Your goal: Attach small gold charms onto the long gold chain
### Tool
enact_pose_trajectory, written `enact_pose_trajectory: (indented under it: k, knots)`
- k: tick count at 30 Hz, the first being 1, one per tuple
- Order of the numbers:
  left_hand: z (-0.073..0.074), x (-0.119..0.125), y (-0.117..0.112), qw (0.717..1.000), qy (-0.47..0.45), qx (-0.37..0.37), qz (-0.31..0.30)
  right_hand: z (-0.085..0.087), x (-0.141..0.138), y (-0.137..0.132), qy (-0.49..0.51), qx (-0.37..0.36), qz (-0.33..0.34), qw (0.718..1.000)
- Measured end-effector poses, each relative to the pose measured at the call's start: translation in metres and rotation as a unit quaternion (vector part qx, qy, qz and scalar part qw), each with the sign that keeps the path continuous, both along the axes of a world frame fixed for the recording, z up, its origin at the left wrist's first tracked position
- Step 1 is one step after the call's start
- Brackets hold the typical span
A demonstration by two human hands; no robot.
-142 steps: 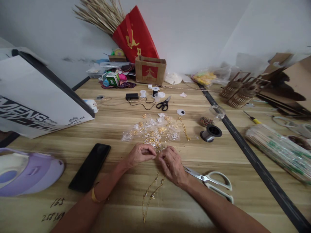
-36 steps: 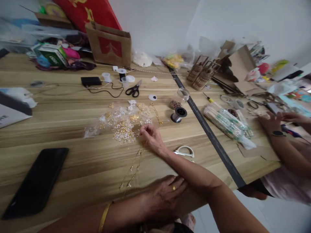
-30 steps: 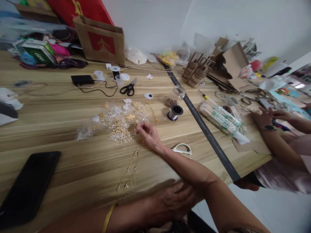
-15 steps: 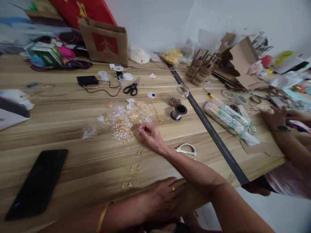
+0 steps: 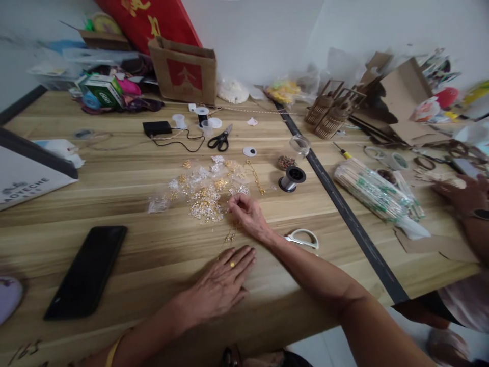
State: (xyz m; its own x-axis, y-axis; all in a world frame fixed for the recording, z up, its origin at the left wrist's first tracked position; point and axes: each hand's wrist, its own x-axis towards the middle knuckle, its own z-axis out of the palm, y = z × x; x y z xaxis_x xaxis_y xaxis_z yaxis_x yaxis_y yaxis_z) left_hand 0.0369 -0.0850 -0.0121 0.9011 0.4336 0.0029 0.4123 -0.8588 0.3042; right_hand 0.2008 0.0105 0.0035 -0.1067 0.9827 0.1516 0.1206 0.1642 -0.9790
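My left hand (image 5: 225, 280) lies flat on the wooden table, fingers stretched out, a gold ring on one of them. It covers most of a thin gold beaded chain (image 5: 230, 235), whose upper end shows beyond the fingertips. Just past it my right hand (image 5: 248, 213) is closed in a pinch beside a pile of clear and gold beads (image 5: 206, 204). Whatever its fingertips hold is too small to make out. Small plastic bags (image 5: 198, 176) of beads lie behind the pile. A short gold chain (image 5: 255, 177) rests farther back.
White-handled scissors (image 5: 303, 238) lie beside my right forearm, partly under it. A wire spool (image 5: 292, 178) and black scissors (image 5: 220, 138) are farther back. A black phone (image 5: 87, 270) lies at left. At right, a co-worker's hand (image 5: 460, 191) is near packaged sticks (image 5: 376, 191).
My left hand has moved forward from the table's near edge and now lies flat over the gold beaded chain. My right hand stays by the beads. The view has shifted left.
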Motion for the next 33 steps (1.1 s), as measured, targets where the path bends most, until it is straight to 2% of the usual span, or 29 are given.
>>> enact_pose_trajectory:
  k: [4, 7, 10, 13, 19, 27, 33]
  knots:
    - [0.005, -0.008, 0.014, 0.997, -0.047, -0.056, 0.029, 0.0, 0.0, 0.0, 0.007, -0.006, 0.006, 1.0]
    - [0.004, -0.011, 0.024, 0.982, -0.152, -0.085, 0.073, 0.0, 0.0, -0.001, 0.019, -0.009, 0.012, 1.0]
    - [0.0, -0.009, 0.028, 0.964, -0.229, -0.098, 0.098, 0.0, 0.0, 0.0, 0.02, -0.009, 0.012, 1.0]
    - [0.0, -0.005, 0.029, 0.954, -0.265, -0.094, 0.105, 0.0, 0.0, 0.0, 0.014, -0.012, 0.008, 1.0]
    - [0.013, 0.004, 0.031, 0.968, -0.214, -0.053, 0.117, 0.002, -0.001, -0.001, 0.014, -0.003, 0.006, 1.0]
    - [0.011, 0.006, 0.032, 0.978, -0.177, -0.026, 0.111, 0.003, -0.002, -0.002, 0.011, -0.009, 0.006, 1.0]
    - [0.02, 0.009, 0.033, 0.982, -0.157, 0.022, 0.099, 0.003, -0.003, -0.004, 0.013, -0.011, 0.01, 1.0]
